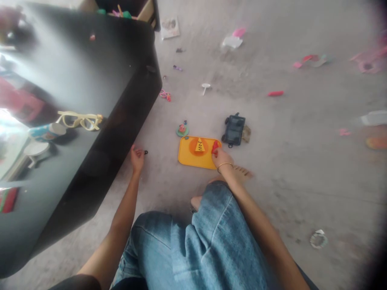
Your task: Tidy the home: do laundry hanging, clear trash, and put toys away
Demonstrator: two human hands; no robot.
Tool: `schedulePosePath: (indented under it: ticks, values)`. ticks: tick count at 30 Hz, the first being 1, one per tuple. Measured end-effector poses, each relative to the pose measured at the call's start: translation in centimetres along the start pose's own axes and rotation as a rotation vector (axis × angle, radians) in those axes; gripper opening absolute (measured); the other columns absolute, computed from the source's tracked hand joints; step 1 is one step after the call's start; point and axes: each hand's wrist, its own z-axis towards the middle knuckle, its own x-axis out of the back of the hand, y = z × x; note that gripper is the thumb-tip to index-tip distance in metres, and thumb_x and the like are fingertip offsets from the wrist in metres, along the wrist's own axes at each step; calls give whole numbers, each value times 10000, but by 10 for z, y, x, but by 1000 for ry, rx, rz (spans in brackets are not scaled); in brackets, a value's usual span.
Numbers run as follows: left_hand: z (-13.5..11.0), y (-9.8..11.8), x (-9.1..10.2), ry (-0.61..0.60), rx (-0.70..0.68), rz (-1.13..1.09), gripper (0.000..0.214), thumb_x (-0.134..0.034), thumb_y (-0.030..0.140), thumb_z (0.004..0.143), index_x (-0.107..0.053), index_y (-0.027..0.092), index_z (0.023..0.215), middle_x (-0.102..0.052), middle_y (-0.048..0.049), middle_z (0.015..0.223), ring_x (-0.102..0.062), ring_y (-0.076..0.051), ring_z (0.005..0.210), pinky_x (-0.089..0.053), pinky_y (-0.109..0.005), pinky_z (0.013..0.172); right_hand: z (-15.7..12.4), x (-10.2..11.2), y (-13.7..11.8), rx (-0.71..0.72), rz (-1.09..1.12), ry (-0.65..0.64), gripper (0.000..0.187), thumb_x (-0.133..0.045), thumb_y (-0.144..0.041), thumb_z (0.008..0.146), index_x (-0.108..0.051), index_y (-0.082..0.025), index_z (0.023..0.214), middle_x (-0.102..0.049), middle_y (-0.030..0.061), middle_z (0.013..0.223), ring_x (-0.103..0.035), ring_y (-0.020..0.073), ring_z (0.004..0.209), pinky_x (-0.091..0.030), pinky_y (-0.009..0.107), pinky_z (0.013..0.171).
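Observation:
My left hand (138,159) is low beside the dark table's side, its fingers closed at the tips on a small black object (146,152), too small to name. My right hand (223,158), with a thin bangle at the wrist, pinches a small red object (215,146) at the right end of a yellow tray (184,157). On the tray's orange round patch lies a yellow triangular piece (199,145) with a dark zigzag. Just beyond the tray sits a small green dish-like toy (182,129) with something pinkish on it.
A dark toy vehicle body (235,129) lies right of the tray. The black table (121,72) on the left holds pale-yellow glasses (81,120) and a paper cup (48,131). Scattered over the grey floor are a red stick (275,93), a white piece (205,87) and a card (169,27).

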Motion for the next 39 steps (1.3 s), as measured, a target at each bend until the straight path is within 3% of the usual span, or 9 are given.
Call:
schedulePosePath:
  ticks: [4, 11, 13, 17, 20, 23, 28, 32, 39]
  values:
    - [-1, 11, -9, -175, -105, 49, 454, -595, 88, 790, -560, 197, 1230, -688, -71, 936, -662, -192, 808, -539, -382, 899, -6, 1, -16, 61, -31, -47, 301, -447, -209, 988, -651, -165, 1205, -701, 158, 1135, -678, 266, 1035, -496, 342, 846]
    - [-27, 34, -6, -253, -139, 41, 291, -607, 175, 828, -568, 193, 1115, -667, -49, 826, -671, -216, 874, -508, -398, 926, -18, -6, -25, 304, 170, -138, 155, -552, -197, 947, -693, -182, 1011, -720, 108, 952, -677, 216, 911, -493, 276, 791]
    - [-53, 54, -19, -329, -166, -33, 354, -640, 219, 832, -528, 197, 1166, -686, -39, 840, -683, -186, 819, -529, -351, 870, -20, -4, -41, 323, 434, -313, 125, -585, -242, 940, -677, -188, 1003, -715, 80, 942, -671, 178, 851, -508, 250, 759]
    - [-107, 105, -48, -456, -237, -296, 465, -699, 296, 837, -476, 224, 1239, -711, -18, 838, -694, -154, 773, -544, -295, 798, -32, -1, -83, 142, 984, -796, 170, -562, -310, 952, -671, -194, 1011, -704, 65, 947, -660, 131, 732, -529, 231, 667]
    - [-120, 124, -52, -488, -339, -336, 463, -708, 308, 839, -506, 228, 1248, -723, -37, 919, -707, -163, 842, -547, -313, 849, -42, -5, -99, 102, 1204, -804, 216, -492, -206, 951, -677, -157, 850, -658, 24, 770, -583, 92, 624, -482, 198, 607]
    - [-102, 104, -33, -368, -340, -283, 346, -628, 295, 894, -533, 206, 1215, -717, -88, 1037, -705, -188, 979, -519, -371, 970, -45, -11, -91, -11, 1242, -669, 173, -513, -104, 881, -643, -140, 773, -547, -30, 592, -460, 67, 495, -339, 179, 478]
    - [-42, 31, 14, 48, 55, 110, 417, -631, 157, 819, -512, 151, 1219, -630, -190, 1255, -619, -265, 1200, -458, -440, 1070, -43, -13, -75, -113, 1169, -659, 116, -549, -71, 821, -630, -147, 789, -491, -56, 542, -411, 60, 447, -265, 190, 443]
    - [-11, 4, 31, 65, 135, 172, 422, -658, 133, 777, -531, 134, 1180, -668, -186, 1143, -674, -270, 1054, -500, -449, 1001, -44, -9, -80, -73, 1179, -628, 140, -521, -69, 824, -628, -154, 798, -499, -57, 537, -416, 60, 443, -278, 191, 447]
    - [4, 2, 34, 36, 129, 178, 235, -617, 130, 797, -578, 148, 1029, -696, -114, 915, -695, -237, 955, -499, -403, 986, -42, -10, -78, -44, 1163, -603, 96, -535, -108, 820, -611, -166, 804, -491, -65, 529, -405, 55, 434, -279, 186, 439]
